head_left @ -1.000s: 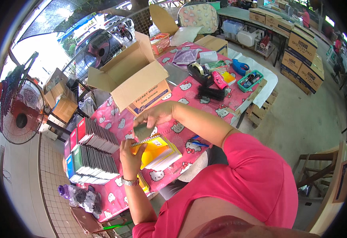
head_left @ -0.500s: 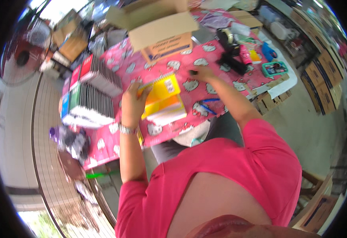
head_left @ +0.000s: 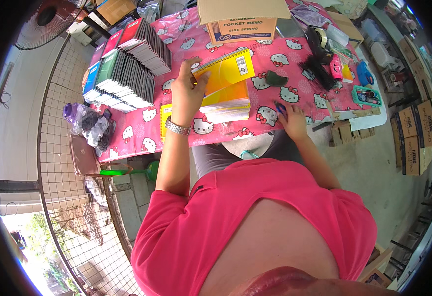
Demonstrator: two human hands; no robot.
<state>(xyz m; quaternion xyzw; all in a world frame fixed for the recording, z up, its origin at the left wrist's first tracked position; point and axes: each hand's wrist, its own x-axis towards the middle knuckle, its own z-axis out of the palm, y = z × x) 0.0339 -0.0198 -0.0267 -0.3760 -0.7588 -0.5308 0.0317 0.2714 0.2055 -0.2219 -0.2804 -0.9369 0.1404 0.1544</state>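
My left hand is closed on the left end of a yellow spiral notebook, thumb on its cover. This notebook lies tilted over a stack of yellow notebooks with white page edges. Near the table's front edge, my right hand has its fingers closed around small blue-handled pliers; their jaws are hard to make out. A dark curved piece rests on the cloth beyond the pliers. Another yellow notebook shows partly behind my left wrist.
Tall stacks of spiral notebooks stand at the left, beside a plastic bag. An open cardboard box sits at the back. On the right are a black brush, a pink bottle and a teal tray.
My right hand has let go of the dark piece, moved nearer to me and taken hold of the pliers. My left hand stays on the notebook. The view has shifted.
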